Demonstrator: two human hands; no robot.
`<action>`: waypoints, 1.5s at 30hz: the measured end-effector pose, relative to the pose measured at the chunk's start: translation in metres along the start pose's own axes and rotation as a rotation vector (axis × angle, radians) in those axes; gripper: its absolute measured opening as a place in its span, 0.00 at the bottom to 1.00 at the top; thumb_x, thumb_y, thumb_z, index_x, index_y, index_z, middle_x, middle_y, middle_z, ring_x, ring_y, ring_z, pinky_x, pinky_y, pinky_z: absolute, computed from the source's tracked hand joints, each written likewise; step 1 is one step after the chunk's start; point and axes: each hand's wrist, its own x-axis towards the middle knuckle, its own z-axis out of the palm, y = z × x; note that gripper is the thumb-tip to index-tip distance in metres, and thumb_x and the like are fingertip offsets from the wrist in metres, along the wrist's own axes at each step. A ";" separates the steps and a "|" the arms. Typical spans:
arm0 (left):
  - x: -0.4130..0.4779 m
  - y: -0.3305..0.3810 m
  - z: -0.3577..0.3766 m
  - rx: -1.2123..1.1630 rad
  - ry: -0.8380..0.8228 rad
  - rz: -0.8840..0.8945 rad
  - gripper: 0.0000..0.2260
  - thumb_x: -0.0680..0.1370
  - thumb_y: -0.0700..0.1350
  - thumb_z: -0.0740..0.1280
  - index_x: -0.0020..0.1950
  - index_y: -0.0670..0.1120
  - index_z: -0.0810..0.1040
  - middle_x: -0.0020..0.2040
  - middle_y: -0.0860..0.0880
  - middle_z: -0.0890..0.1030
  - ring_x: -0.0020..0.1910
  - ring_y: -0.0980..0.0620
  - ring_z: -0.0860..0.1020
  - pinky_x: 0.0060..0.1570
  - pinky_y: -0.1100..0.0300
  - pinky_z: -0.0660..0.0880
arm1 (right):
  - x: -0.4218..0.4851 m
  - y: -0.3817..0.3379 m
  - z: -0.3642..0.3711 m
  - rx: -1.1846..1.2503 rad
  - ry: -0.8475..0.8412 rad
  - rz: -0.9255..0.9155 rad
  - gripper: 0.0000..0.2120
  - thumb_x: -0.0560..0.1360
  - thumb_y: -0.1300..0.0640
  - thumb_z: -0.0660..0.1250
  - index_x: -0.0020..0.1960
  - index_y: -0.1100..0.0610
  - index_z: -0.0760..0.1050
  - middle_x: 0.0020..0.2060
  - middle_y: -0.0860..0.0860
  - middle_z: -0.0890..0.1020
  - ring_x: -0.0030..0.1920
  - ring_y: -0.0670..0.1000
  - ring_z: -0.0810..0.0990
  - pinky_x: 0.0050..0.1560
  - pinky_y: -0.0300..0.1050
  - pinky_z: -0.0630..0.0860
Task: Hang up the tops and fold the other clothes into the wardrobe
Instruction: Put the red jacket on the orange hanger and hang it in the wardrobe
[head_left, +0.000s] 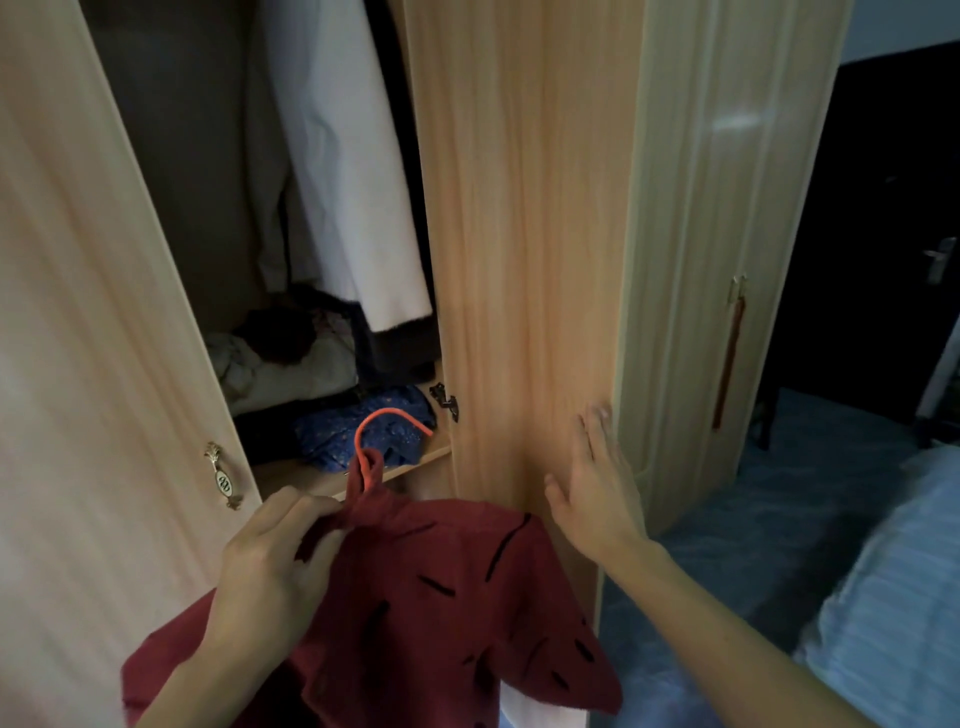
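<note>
Red top on orange hanger, seemingly unhung

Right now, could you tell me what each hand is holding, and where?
The left hand pinches the red top at its collar, below the hanger hook. The right hand holds nothing.

Matt red cloth top hanging on a smooth orange plastic hanger; wardrobe door showing light wood-grain laminate; neighbouring cream door gleaming glossy; shiny metal handle.
</note>
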 end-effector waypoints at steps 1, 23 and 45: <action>0.001 0.001 0.001 -0.003 0.001 -0.005 0.09 0.73 0.49 0.66 0.47 0.46 0.81 0.42 0.54 0.77 0.41 0.59 0.73 0.44 0.74 0.67 | -0.001 -0.002 0.000 0.034 0.004 -0.021 0.37 0.81 0.48 0.62 0.80 0.61 0.47 0.80 0.54 0.44 0.80 0.52 0.41 0.79 0.52 0.53; 0.001 0.022 -0.001 0.077 0.096 -0.089 0.06 0.74 0.43 0.73 0.50 0.46 0.81 0.44 0.56 0.75 0.43 0.59 0.76 0.47 0.71 0.70 | -0.009 -0.114 0.002 0.608 0.035 -0.664 0.07 0.76 0.63 0.71 0.53 0.63 0.81 0.46 0.53 0.78 0.47 0.51 0.78 0.52 0.46 0.76; 0.072 -0.096 -0.008 0.117 -0.067 -0.056 0.14 0.76 0.53 0.72 0.55 0.45 0.81 0.48 0.53 0.78 0.45 0.53 0.76 0.47 0.58 0.75 | 0.083 -0.197 0.085 0.686 0.312 -0.433 0.10 0.72 0.68 0.73 0.53 0.63 0.82 0.43 0.49 0.77 0.44 0.42 0.77 0.48 0.27 0.71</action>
